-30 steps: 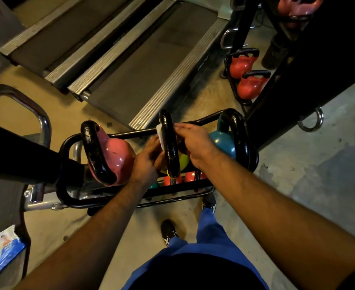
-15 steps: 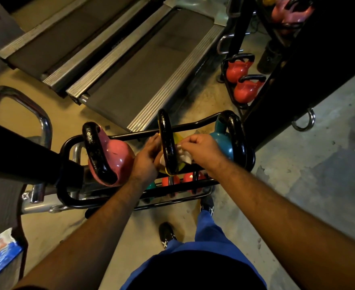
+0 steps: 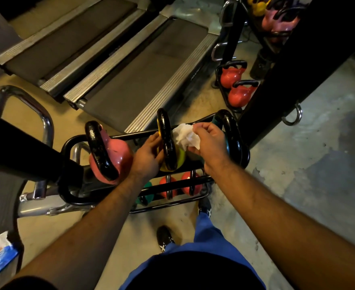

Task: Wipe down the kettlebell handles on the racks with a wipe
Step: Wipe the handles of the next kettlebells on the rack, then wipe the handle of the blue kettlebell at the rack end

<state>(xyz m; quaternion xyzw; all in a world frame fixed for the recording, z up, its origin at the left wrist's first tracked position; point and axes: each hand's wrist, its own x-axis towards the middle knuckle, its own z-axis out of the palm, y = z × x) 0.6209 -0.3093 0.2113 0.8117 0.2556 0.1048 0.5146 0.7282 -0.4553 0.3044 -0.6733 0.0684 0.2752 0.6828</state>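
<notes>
looking down at a black kettlebell rack point(image 3: 101, 200), right hand point(image 3: 209, 143) pinching a crumpled white wipe point(image 3: 186, 136) just beside the yellow kettlebell's black handle point(image 3: 167, 141), left hand point(image 3: 147, 155) resting against that bell's left side, pink kettlebell point(image 3: 111, 158) further left, teal one point(image 3: 232, 139) on the right

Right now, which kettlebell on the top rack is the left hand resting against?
The yellow kettlebell, the middle one: the left hand touches its black handle. The pink and teal ones flank it.
</notes>
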